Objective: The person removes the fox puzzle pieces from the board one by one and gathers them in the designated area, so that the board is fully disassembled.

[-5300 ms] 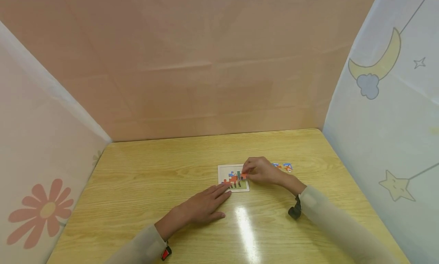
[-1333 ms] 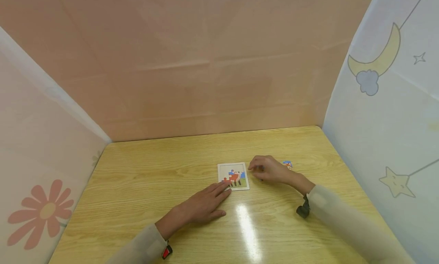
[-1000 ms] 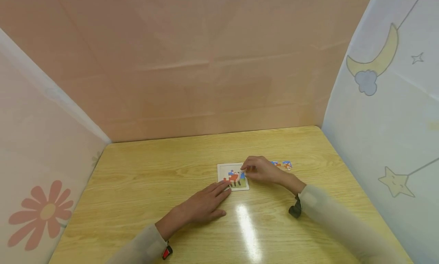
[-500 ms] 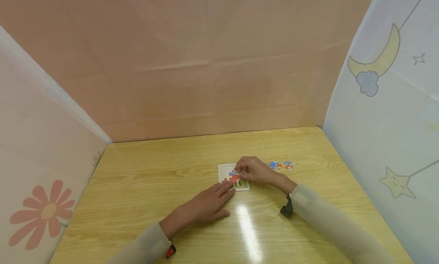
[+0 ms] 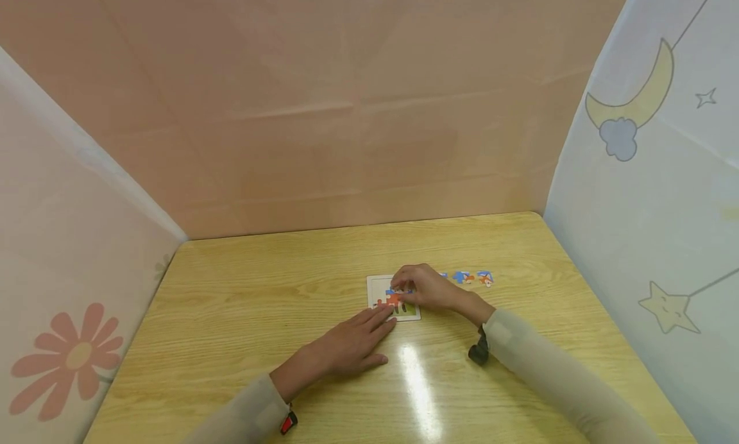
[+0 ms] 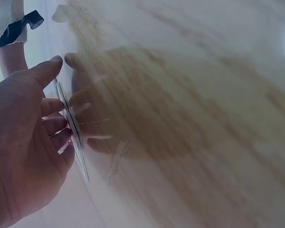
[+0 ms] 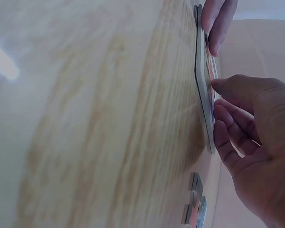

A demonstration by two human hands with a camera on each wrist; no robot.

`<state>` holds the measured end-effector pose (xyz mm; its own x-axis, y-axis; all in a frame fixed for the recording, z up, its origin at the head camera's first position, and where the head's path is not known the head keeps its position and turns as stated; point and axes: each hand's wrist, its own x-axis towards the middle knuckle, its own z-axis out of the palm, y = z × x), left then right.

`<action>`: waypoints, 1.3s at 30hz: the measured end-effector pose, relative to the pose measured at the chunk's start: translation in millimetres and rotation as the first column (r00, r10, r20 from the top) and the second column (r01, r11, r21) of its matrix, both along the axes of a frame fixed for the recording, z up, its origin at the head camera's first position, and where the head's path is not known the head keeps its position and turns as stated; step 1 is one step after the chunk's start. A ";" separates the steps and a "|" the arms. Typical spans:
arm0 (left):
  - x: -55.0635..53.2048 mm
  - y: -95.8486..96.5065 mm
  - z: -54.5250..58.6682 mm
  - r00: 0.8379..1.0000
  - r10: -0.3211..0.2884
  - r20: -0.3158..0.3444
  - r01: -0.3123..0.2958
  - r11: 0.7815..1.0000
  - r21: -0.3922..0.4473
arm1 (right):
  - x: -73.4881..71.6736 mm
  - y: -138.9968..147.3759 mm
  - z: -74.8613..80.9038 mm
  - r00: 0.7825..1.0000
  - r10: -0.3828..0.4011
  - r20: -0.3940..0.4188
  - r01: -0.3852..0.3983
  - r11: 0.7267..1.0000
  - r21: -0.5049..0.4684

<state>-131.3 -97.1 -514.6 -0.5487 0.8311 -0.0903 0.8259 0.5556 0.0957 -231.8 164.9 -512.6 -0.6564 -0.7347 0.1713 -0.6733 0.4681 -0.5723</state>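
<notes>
A small square jigsaw board (image 5: 369, 291) with a pale rim lies on the table, partly filled with an orange, blue and green picture (image 5: 395, 298). My left hand (image 5: 353, 342) lies flat, its straight fingertips resting over the board's lower left part. In the left wrist view those fingers lie along the edge of the board (image 6: 74, 129). My right hand (image 5: 428, 286) is over the board's right half, thumb and fingertips pinching a jigsaw piece mostly hidden by the fingers. The right wrist view shows the thumb (image 7: 228, 85) right at the face of the board (image 7: 203, 71).
Loose jigsaw pieces lie in a row right of the board: a fox-faced one (image 5: 485, 278), a blue and orange one (image 5: 462, 277) and a blue one (image 5: 442, 275) partly behind my right hand. The wooden table (image 5: 277, 283) meets fabric walls at the back and sides.
My right hand has moved left from beside the loose pieces to over the board, shifting only slightly in the last half second. My left hand has slid slightly right on the board.
</notes>
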 end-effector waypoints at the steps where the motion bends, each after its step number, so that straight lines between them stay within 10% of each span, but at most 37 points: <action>1: 0.1 0.0 0.3 1.000 0.000 -0.003 0.000 1.000 -0.003 | -0.2 0.1 -0.3 1.000 0.002 -0.002 -0.002 1.000 0.001; 39: 1.9 1.5 0.1 0.999 0.013 0.039 -0.013 1.000 0.005 | 4.9 -3.4 -1.0 1.000 0.011 -0.026 -0.011 1.000 0.010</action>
<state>-129.3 -95.7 -514.4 -0.5558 0.8243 -0.1079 0.8141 0.5659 0.1303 -227.0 161.5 -513.6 -0.6437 -0.7436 0.1809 -0.6929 0.4658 -0.5504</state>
